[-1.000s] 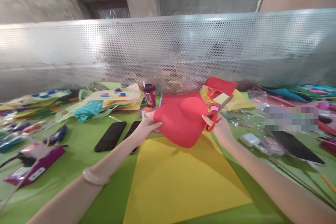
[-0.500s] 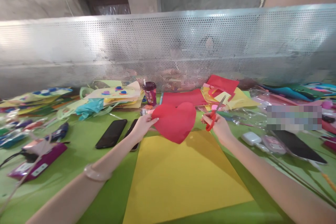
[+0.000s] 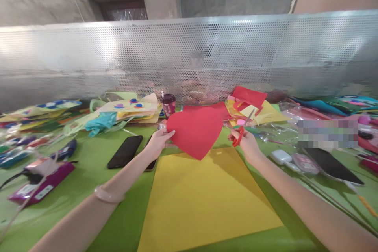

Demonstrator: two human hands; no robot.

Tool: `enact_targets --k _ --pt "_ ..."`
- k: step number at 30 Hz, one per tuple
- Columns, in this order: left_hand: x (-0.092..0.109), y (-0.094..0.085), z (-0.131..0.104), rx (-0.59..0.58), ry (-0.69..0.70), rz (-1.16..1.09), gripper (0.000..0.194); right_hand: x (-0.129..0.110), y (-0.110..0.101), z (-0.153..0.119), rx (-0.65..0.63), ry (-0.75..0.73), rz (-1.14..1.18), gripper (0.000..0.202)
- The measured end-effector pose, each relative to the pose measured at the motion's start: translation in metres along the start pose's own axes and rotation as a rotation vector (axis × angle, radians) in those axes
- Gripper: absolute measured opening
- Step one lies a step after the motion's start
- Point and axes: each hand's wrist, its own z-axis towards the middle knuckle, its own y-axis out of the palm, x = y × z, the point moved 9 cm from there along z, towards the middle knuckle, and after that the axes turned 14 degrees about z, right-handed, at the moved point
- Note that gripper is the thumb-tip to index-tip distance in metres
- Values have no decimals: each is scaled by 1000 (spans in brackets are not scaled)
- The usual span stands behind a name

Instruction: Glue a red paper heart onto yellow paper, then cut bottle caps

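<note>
A red paper heart (image 3: 196,132) is held up by its left edge, pinched between the thumb and fingers of my left hand (image 3: 161,139). Its point hangs over the top edge of a large yellow sheet (image 3: 209,201) that lies flat on the green tabletop. My right hand (image 3: 246,143), to the right of the heart and apart from it, is closed on a pair of scissors (image 3: 238,137) with red handles. The blades tilt up and away to the right.
Behind the heart are a dark cup with a straw (image 3: 168,105) and red sheets (image 3: 220,109). Phones (image 3: 125,151) lie left, a purple power strip (image 3: 44,181) farther left. Earbud cases (image 3: 282,156) and another phone (image 3: 333,165) lie right. A perforated metal panel (image 3: 132,55) rises behind.
The heart has turned to face me more fully and looks wider, its top slightly higher. Both hands keep their hold; the right hand has barely shifted.
</note>
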Motion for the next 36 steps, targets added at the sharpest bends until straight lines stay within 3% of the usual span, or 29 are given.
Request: enact_targets --k 17,25,36 --pt "1 3 0 -26 24 0 29 8 9 -2 -72 72 -95 30" --pt "1 3 -1 -20 29 9 27 10 11 0 -110 19 -158 27" --pt "0 4 -1 -25 44 38 41 5 13 1 -122 -71 -168 27"
